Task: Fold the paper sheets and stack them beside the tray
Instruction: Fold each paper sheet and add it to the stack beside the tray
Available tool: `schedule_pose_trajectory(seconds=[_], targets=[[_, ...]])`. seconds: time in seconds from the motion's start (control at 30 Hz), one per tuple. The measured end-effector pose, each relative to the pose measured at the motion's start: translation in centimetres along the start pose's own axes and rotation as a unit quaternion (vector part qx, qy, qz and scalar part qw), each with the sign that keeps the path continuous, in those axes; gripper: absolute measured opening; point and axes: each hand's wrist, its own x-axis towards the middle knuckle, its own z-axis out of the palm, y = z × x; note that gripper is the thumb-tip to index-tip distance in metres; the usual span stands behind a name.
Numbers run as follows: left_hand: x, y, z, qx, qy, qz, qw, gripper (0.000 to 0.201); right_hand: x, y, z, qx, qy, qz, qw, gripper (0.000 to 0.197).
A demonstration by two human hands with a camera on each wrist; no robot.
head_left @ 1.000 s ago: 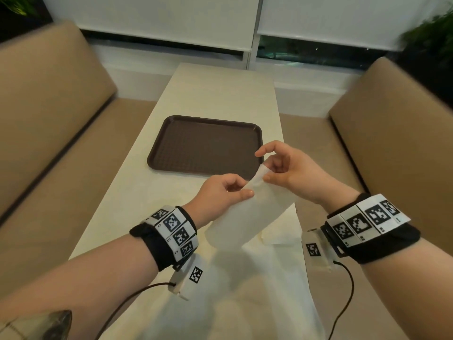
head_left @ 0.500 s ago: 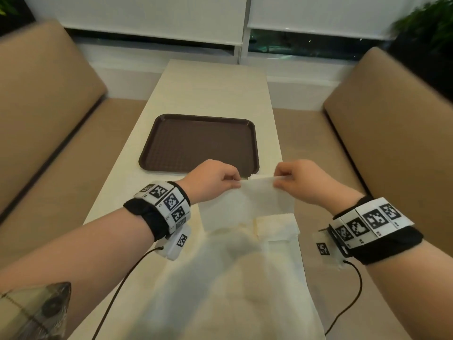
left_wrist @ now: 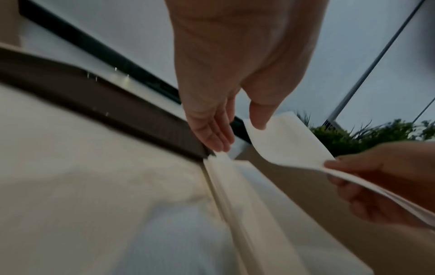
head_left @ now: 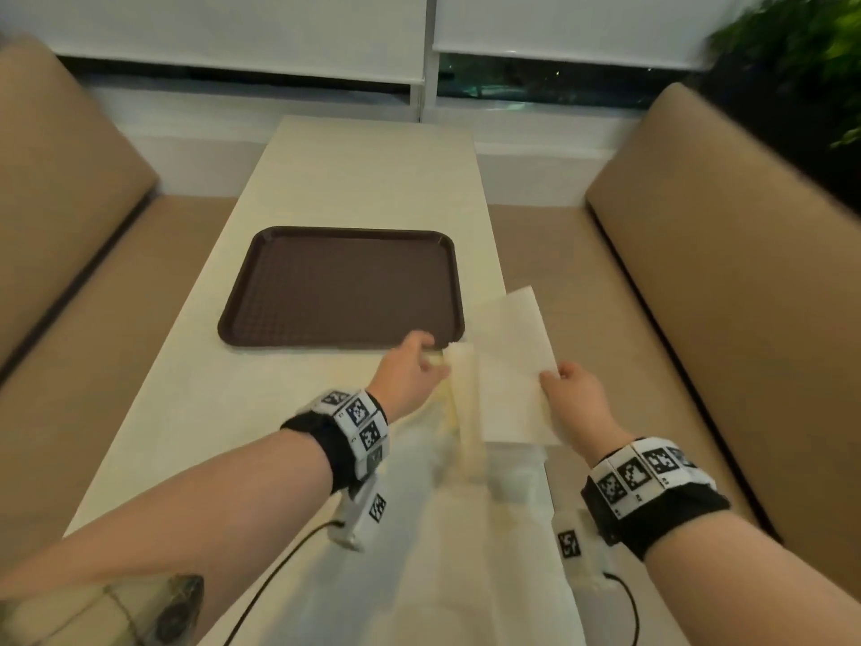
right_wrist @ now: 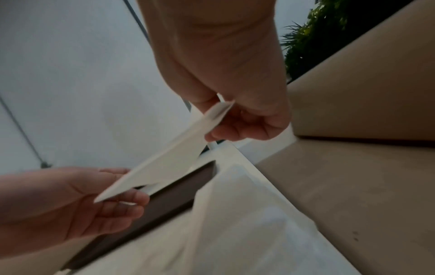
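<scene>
The right hand (head_left: pixel 575 398) pinches a folded sheet (head_left: pixel 512 366) by its near corner, thumb on top and fingers curled beneath, holding it in the air over the table's right edge just beside the tray's near right corner. The left hand (head_left: pixel 410 370) has its fingers relaxed and nearly straight; in the left wrist view its thumb touches the sheet's far corner without gripping, while its fingertips (left_wrist: pixel 216 143) reach down toward the pile (head_left: pixel 461 389) lying against the tray (head_left: pixel 340 286) (how many folded sheets are in it cannot be told).

Judging by this, the sheet in hand is already folded and only needs laying on the pile. Unfolded paper (head_left: pixel 466 552) covers the near end of the table (head_left: pixel 372 179), so more folding seems left. The tray itself is bare.
</scene>
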Motion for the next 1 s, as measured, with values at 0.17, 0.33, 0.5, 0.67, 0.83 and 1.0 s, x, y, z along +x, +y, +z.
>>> schedule_pose_trajectory(seconds=[0.17, 0.33, 0.5, 0.67, 0.83, 1.0], targets=[[1.3, -1.2, 5.6, -0.115, -0.085, -0.118, 0.983, 0.023, 3.1, 2.6, 2.5, -0.017, -0.049, 0.057, 0.997, 0.012], [1.9, -1.2, 7.7, -0.103, -0.072, -0.140, 0.982, 0.028, 5.0, 5.0, 4.3, -0.160, -0.006, -0.007, 0.987, 0.026], [1.6, -1.3, 8.0, -0.119, -0.052, -0.151, 0.980, 0.027, 4.6, 5.5, 5.2, -0.145, -0.029, -0.012, 0.989, 0.050], [1.1, -2.1, 5.6, -0.129, -0.084, -0.122, 0.980, 0.026, 4.6, 5.1, 5.3, -0.191, -0.054, -0.008, 0.980, 0.052], [0.2, -4.5, 4.5, -0.246, -0.154, -0.171, 0.942, 0.054, 4.9, 5.5, 6.6, -0.218, -0.063, 0.010, 0.974, 0.054], [0.4, -4.5, 5.0, -0.350, -0.185, -0.181, 0.900, 0.056, 5.5, 5.3, 6.7, -0.229, -0.063, 0.061, 0.969, 0.051]])
